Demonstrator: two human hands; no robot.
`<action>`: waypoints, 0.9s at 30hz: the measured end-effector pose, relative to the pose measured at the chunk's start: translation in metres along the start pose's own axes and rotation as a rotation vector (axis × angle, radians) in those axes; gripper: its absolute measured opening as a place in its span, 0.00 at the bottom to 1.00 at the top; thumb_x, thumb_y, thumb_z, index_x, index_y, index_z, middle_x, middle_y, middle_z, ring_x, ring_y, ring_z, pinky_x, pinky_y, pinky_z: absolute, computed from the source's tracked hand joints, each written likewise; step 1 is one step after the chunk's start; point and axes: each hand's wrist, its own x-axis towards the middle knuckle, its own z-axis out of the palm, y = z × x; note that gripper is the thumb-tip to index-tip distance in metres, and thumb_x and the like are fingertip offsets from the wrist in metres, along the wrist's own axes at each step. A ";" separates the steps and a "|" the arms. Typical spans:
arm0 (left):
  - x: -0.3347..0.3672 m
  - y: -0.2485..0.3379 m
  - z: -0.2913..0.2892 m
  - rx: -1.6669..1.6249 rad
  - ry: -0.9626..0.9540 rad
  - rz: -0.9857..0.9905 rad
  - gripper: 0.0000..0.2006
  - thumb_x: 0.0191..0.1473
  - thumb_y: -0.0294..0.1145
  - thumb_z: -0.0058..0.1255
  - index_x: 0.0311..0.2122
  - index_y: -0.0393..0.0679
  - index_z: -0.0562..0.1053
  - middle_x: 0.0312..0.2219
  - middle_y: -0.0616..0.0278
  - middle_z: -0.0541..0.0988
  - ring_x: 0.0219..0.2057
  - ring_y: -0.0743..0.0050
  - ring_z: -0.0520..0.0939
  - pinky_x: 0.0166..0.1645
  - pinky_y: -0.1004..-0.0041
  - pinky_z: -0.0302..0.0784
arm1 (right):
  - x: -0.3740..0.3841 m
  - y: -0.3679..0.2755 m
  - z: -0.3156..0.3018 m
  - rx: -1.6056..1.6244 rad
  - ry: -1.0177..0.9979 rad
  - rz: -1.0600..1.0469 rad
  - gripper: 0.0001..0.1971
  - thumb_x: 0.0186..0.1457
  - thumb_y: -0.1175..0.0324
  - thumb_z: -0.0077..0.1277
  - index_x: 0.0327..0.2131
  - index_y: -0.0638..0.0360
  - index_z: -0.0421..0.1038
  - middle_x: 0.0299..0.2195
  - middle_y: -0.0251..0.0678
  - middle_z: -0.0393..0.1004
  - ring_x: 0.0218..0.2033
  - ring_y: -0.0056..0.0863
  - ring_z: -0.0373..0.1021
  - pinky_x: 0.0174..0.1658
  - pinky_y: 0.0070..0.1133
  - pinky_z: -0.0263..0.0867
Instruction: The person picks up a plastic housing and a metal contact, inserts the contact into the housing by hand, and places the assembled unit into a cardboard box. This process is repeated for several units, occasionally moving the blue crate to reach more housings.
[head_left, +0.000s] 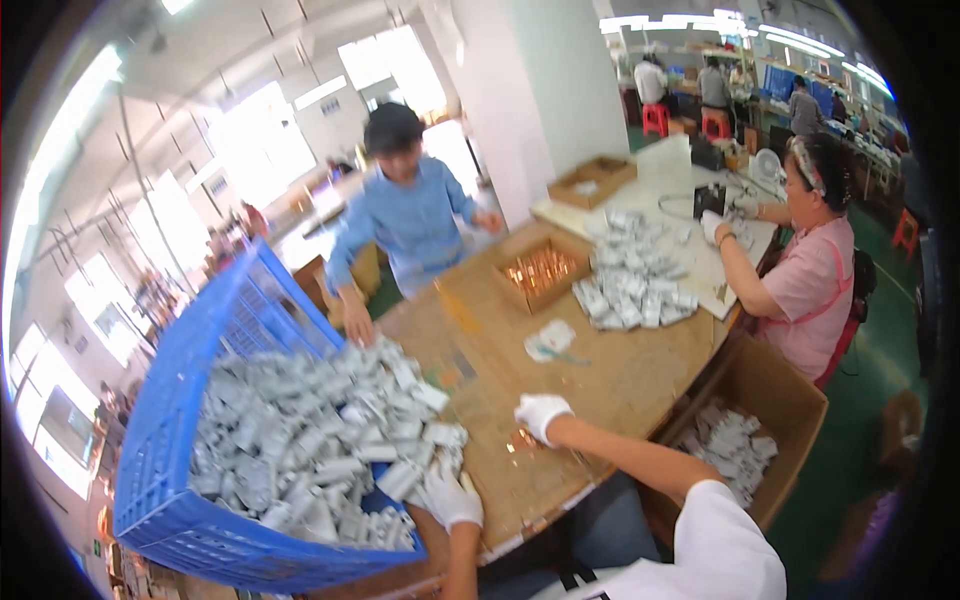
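My left hand [452, 499], in a white glove, is at the near right edge of a heap of pale grey plastic parts [300, 420]. Its fingers close round one of these parts, though the glove partly hides it. The heap spills from a blue plastic crate [150, 490] tipped toward the table. My right hand [543, 416], also gloved in white, is over the wooden table with its fingers curled together. What they hold, if anything, is too small to tell. Just below it lie a few small copper-coloured pieces [522, 440].
A cardboard tray of copper pieces [540, 272] stands farther back, beside another pile of grey parts [640, 285]. A cardboard box [790, 400] with more parts is at the right. A co-worker in blue [410, 215] reaches to the heap; another in pink [815, 265] sits right.
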 end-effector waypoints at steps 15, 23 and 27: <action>0.021 -0.015 0.016 0.039 0.084 0.102 0.12 0.50 0.37 0.54 0.42 0.53 0.76 0.43 0.58 0.75 0.49 0.55 0.73 0.58 0.48 0.59 | -0.005 -0.011 0.002 -0.025 0.004 -0.024 0.14 0.52 0.71 0.52 0.42 0.67 0.72 0.46 0.54 0.73 0.47 0.48 0.73 0.46 0.35 0.71; 0.017 -0.001 -0.007 -0.024 0.134 0.216 0.20 0.42 0.31 0.63 0.45 0.48 0.74 0.38 0.58 0.75 0.42 0.57 0.76 0.55 0.57 0.66 | 0.017 0.020 0.015 0.142 0.148 0.137 0.12 0.56 0.64 0.43 0.39 0.59 0.71 0.39 0.54 0.76 0.43 0.51 0.73 0.45 0.38 0.69; 0.021 0.005 0.003 0.085 -0.050 0.134 0.43 0.45 0.47 0.63 0.63 0.45 0.55 0.43 0.57 0.72 0.38 0.60 0.80 0.38 0.63 0.78 | 0.015 0.041 0.028 0.181 0.197 0.034 0.13 0.55 0.60 0.45 0.39 0.50 0.75 0.38 0.46 0.78 0.40 0.47 0.74 0.44 0.35 0.70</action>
